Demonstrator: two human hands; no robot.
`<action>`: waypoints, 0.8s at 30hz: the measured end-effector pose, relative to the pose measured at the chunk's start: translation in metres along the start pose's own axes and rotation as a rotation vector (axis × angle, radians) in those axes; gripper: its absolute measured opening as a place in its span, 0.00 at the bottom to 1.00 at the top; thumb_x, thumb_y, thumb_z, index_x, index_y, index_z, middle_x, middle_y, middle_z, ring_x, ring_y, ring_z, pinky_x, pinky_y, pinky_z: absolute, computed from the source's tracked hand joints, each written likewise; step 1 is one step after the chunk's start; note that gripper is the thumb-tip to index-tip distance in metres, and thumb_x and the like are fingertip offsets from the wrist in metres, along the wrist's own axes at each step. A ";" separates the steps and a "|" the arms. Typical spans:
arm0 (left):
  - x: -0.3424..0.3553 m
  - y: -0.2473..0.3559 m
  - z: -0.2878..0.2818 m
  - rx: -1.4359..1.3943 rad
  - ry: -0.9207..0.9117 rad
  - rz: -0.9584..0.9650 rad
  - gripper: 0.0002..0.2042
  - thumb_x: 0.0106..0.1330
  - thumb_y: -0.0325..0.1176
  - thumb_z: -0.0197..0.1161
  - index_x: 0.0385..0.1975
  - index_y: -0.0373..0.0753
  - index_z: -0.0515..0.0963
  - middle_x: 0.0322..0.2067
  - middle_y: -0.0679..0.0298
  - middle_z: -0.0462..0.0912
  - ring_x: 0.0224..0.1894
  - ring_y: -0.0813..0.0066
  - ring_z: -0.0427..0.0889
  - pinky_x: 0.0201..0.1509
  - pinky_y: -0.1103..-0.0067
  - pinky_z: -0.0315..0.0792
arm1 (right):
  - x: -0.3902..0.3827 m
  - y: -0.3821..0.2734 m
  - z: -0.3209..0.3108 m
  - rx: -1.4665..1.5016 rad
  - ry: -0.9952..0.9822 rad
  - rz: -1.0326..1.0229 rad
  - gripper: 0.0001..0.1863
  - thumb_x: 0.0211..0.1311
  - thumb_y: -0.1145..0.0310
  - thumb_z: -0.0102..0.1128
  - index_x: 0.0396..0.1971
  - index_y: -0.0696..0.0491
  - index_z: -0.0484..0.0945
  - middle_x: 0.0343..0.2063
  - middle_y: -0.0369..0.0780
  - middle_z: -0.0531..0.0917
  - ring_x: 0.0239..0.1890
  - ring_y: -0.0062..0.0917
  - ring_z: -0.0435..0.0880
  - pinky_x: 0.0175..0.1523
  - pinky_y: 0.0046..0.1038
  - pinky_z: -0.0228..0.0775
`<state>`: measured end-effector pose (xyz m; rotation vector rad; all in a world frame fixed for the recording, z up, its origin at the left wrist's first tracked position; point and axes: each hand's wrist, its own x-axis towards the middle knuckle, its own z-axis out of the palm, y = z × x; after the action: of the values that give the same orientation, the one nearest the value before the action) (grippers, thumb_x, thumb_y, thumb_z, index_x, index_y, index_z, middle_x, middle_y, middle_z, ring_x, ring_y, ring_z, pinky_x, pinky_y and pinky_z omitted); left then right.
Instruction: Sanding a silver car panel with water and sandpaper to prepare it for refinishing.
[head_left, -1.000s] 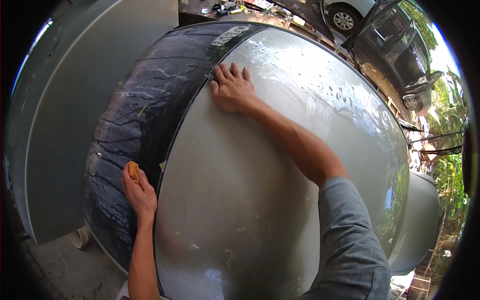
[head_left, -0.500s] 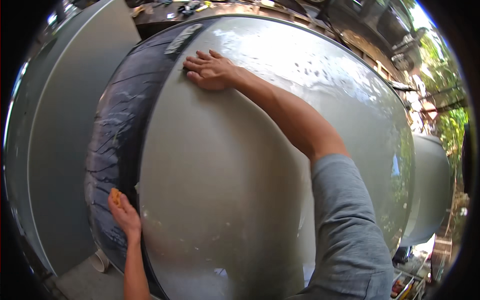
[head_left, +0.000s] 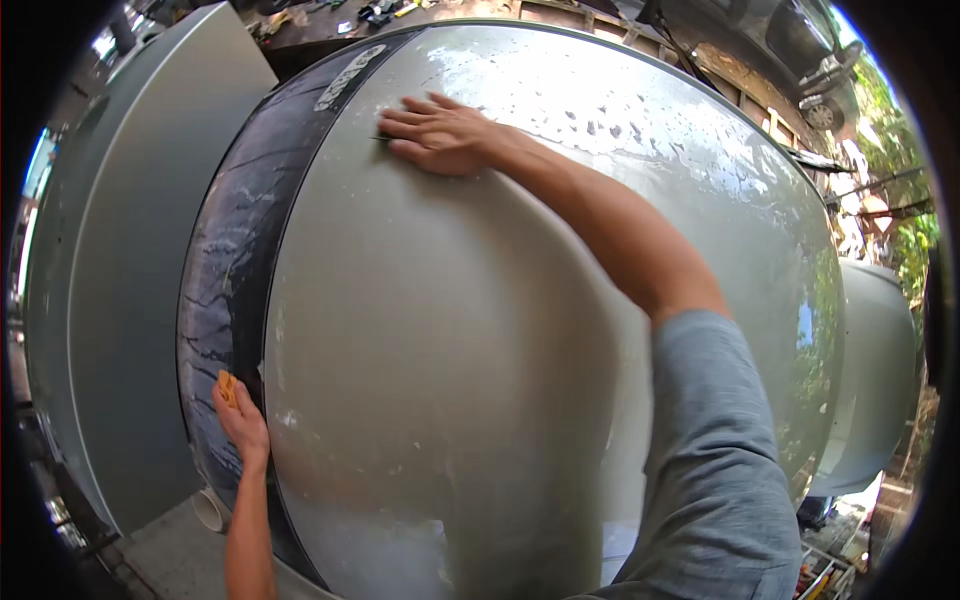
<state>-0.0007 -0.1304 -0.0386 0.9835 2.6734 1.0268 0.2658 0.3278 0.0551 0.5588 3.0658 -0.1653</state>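
Bright glare (head_left: 575,85) shines on the car (head_left: 450,330) near one o'clock; soft shade (head_left: 520,530) falls toward six; the outer edges bend.

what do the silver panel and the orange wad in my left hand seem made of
Silver panel: probably painted metal, glossy, given its smooth curve and bright reflections. Orange wad: perhaps cloth or sponge, matte and crumpled; too small to tell.

Silver panel (head_left: 450,300) clr ctr, grey panel (head_left: 135,300) L

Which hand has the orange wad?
The left hand, over the dark panel: the orange wad shows at its fingers. The right hand is palm-down on the silver panel.
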 end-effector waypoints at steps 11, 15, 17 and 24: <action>-0.002 0.023 0.005 0.071 0.087 0.016 0.18 0.72 0.40 0.54 0.52 0.31 0.70 0.44 0.47 0.76 0.49 0.50 0.76 0.55 0.66 0.68 | 0.003 -0.005 -0.004 -0.019 0.005 -0.028 0.33 0.76 0.45 0.24 0.73 0.47 0.51 0.74 0.37 0.51 0.77 0.31 0.41 0.78 0.40 0.29; -0.002 0.022 0.004 0.130 0.094 0.024 0.17 0.71 0.40 0.56 0.49 0.31 0.71 0.42 0.46 0.76 0.46 0.48 0.75 0.52 0.65 0.68 | 0.014 -0.026 0.006 -0.023 0.055 -0.071 0.32 0.76 0.48 0.25 0.71 0.49 0.56 0.73 0.38 0.54 0.76 0.36 0.45 0.78 0.43 0.31; -0.008 0.026 -0.011 0.085 0.097 0.035 0.16 0.70 0.39 0.57 0.47 0.31 0.71 0.40 0.46 0.76 0.45 0.47 0.75 0.50 0.63 0.68 | -0.088 -0.039 -0.017 0.001 0.027 -0.127 0.32 0.74 0.49 0.27 0.71 0.48 0.57 0.73 0.39 0.56 0.76 0.39 0.47 0.77 0.45 0.33; -0.003 0.041 -0.003 0.114 0.103 0.048 0.14 0.69 0.36 0.57 0.47 0.32 0.72 0.39 0.47 0.76 0.45 0.48 0.74 0.52 0.65 0.67 | -0.054 -0.070 -0.010 -0.030 0.017 -0.172 0.32 0.75 0.49 0.29 0.72 0.50 0.54 0.73 0.41 0.53 0.76 0.39 0.45 0.77 0.46 0.31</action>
<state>0.0222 -0.1109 -0.0102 1.0479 2.8336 0.9681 0.2917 0.2447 0.0738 0.2966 3.1251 -0.1176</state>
